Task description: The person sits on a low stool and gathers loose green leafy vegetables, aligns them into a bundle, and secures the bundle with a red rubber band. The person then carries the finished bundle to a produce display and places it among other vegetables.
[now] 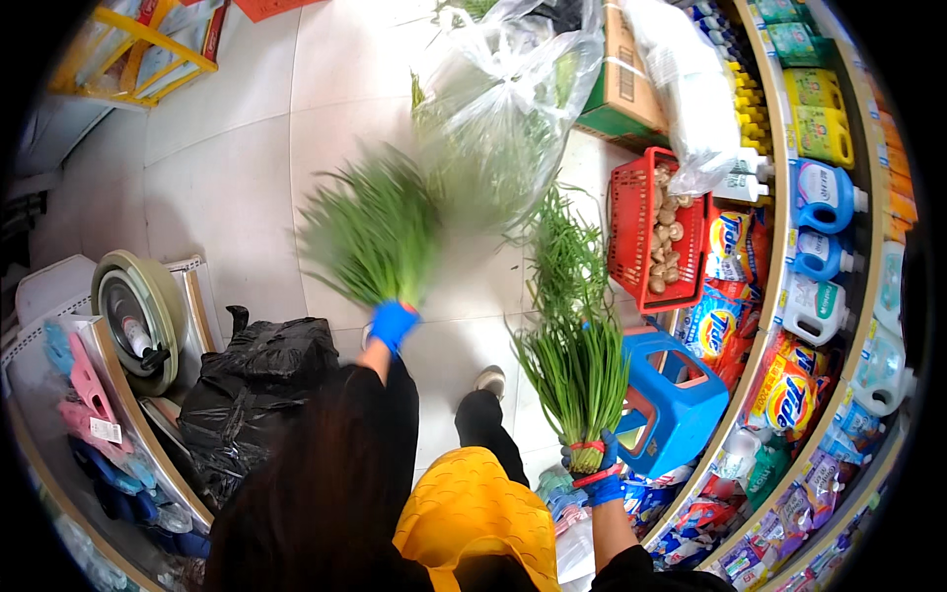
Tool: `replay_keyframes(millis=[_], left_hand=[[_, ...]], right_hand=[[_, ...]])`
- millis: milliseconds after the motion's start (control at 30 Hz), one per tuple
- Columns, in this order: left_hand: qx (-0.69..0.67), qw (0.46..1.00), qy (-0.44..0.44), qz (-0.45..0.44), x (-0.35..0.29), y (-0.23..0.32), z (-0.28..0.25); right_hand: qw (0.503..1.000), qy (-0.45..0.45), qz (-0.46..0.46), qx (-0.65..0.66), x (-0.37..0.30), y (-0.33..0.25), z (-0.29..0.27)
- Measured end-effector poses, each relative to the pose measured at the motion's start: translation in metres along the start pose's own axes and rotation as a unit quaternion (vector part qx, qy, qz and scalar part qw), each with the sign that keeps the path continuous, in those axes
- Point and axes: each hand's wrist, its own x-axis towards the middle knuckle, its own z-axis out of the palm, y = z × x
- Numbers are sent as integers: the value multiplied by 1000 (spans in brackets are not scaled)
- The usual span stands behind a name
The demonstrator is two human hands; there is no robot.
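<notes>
My left hand, in a blue glove, is closed around the base of a bunch of garlic chives. Its long green leaves fan out away from me, blurred by motion. At the lower right my right hand, also gloved in blue, grips the stalk end of a second chive bunch. A red band circles those stalks, and another red strip lies across the fingers. Loose green stems lie just beyond this bunch. A clear plastic bag with greens in it stands ahead, partly blurred.
A red basket of mushrooms and a blue plastic stool stand at right, before shelves of detergent. Black wrapped bundle and basins sit at left. Below me is something yellow. Cardboard box stands far right.
</notes>
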Motion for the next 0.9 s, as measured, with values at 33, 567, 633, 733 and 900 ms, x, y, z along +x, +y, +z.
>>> replay_keyframes(millis=[33, 567, 633, 733, 900], left_hand=[[-122, 992, -34, 6, -24, 2, 40], [-610, 738, -283, 49, -391, 388, -175], [-550, 792, -230, 128, -390, 431, -221], [-453, 836, -273, 147, -346, 442, -278], [-531, 768, -183, 307, -267, 475, -368]], right_hand=[[1000, -8, 2, 21, -7, 0, 1], [911, -159, -325, -196, -242, -82, 118], [843, -112, -460, -255, -219, -82, 167], [834, -157, -467, -247, -198, -97, 247], [849, -180, -471, -157, -185, -127, 365]])
